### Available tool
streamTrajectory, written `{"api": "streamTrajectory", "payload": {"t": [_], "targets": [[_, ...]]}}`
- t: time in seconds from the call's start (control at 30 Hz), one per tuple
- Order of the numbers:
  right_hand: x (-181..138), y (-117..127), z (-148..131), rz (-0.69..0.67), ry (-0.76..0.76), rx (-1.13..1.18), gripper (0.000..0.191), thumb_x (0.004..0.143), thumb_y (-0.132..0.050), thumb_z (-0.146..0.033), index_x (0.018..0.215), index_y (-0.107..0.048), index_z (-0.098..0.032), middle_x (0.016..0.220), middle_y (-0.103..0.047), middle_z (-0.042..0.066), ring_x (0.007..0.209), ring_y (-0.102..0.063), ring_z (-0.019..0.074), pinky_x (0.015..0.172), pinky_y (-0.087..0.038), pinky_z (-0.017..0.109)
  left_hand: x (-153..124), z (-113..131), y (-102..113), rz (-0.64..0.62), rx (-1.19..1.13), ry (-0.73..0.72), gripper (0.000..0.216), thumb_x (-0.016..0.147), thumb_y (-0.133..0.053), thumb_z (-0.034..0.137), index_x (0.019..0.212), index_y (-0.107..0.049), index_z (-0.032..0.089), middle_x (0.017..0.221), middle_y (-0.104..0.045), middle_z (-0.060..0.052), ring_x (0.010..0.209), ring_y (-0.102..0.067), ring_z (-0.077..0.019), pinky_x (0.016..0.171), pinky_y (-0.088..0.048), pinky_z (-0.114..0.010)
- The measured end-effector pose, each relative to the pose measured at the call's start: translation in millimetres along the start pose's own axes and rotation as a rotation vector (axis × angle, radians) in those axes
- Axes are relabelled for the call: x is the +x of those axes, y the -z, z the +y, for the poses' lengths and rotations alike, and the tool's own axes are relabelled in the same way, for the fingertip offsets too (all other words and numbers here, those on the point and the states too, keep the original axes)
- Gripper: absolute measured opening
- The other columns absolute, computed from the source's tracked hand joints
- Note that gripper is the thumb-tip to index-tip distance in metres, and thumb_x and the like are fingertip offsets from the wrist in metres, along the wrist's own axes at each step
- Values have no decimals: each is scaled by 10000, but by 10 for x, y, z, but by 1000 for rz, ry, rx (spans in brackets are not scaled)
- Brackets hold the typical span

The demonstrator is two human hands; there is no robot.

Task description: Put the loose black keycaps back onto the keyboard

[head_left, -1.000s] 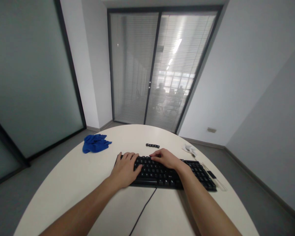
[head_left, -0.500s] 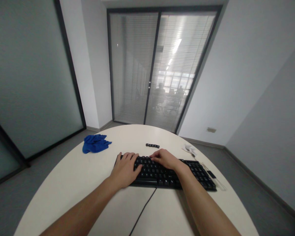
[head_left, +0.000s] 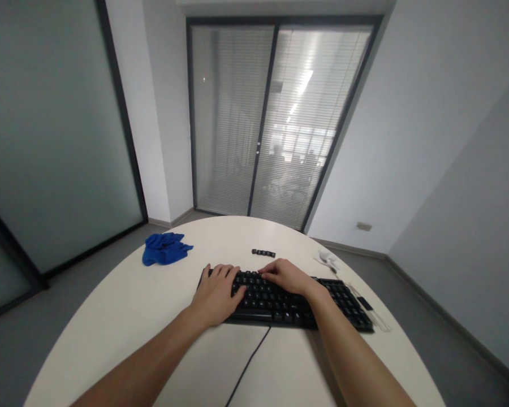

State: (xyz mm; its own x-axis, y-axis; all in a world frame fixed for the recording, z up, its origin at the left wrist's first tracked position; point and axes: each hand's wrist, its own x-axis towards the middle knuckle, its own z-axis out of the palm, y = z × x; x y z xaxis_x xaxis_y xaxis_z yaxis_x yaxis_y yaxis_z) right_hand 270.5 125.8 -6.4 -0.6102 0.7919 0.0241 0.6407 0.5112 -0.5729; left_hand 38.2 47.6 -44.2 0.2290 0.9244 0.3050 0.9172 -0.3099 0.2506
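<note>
A black keyboard (head_left: pixel 254 314) lies across the table in front of me. My left hand (head_left: pixel 215 294) rests spread on its left end, thumb over the keys and fingertips at the far edge. At the keyboard's far edge, near the middle, my right hand (head_left: pixel 286 277) has thumb and fingers pinched together. Whatever sits between those fingertips is too small to make out. Just beyond the right hand, several loose black keycaps (head_left: pixel 263 253) stand in a short row on the table.
A crumpled blue cloth (head_left: pixel 165 249) lies at the left of the round white table (head_left: pixel 123 322). Near the right edge are a white bundle (head_left: pixel 328 259) and thin sticks with a small black piece (head_left: pixel 365 303). The keyboard's cable (head_left: pixel 250 362) runs toward me.
Both hands keep nearly the same place and pose on the keyboard. The view has shifted very slightly.
</note>
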Motion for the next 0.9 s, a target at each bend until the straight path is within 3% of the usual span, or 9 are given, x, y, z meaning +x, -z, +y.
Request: {"api": "streamTrajectory", "payload": {"t": [0.1,0.27,0.47,0.57,0.77,0.9], "targets": [[15,14,10,20,13,10,313,910,-571,-354,1090,-782,-208,1076,-783,42,968,-721,239,904,-523,319,2,3,1,4,-1,-2,472,969,-439,461,1354,-549,212,1383,-593,-105,1283,-490,-314,1152,-218,-603],[237,-5,12,223,-53,-342,318,914,-559,-243,1166,-735,-163,1194,-735,91,1112,-647,240,1006,-454,328,-1,-5,-6,11,-8,-5,467,971,-443,468,1354,-545,222,1377,-598,-104,1282,-489,-307,1159,-204,-594],[593,-48,-30,201,-56,-522,476,875,-570,-150,1348,-614,-177,1411,-599,100,1353,-422,303,1106,-351,416,-12,-8,9,17,-12,-11,460,972,-439,463,1349,-542,221,1362,-602,-105,1272,-499,-311,1157,-208,-601],[702,-103,-39,164,-75,-572,459,882,-555,-154,1333,-626,-202,1411,-598,101,1411,-341,332,1113,-319,476,-7,-3,13,16,-12,-13,458,970,-442,463,1346,-542,221,1363,-601,-106,1267,-501,-308,1155,-213,-599],[796,-200,-99,129,-67,-595,300,913,-507,-135,1034,-777,-184,1185,-721,153,1324,-445,326,1072,-336,445,0,-6,11,8,-8,-10,465,968,-442,469,1342,-548,214,1353,-606,-101,1257,-504,-316,1146,-224,-609],[763,-187,-126,159,-44,-537,315,909,-532,-129,1129,-751,-180,1169,-728,151,1270,-515,300,1074,-350,417,-8,-5,6,15,-5,-7,470,974,-435,469,1353,-540,212,1360,-601,-103,1268,-497,-315,1152,-216,-602]]}}
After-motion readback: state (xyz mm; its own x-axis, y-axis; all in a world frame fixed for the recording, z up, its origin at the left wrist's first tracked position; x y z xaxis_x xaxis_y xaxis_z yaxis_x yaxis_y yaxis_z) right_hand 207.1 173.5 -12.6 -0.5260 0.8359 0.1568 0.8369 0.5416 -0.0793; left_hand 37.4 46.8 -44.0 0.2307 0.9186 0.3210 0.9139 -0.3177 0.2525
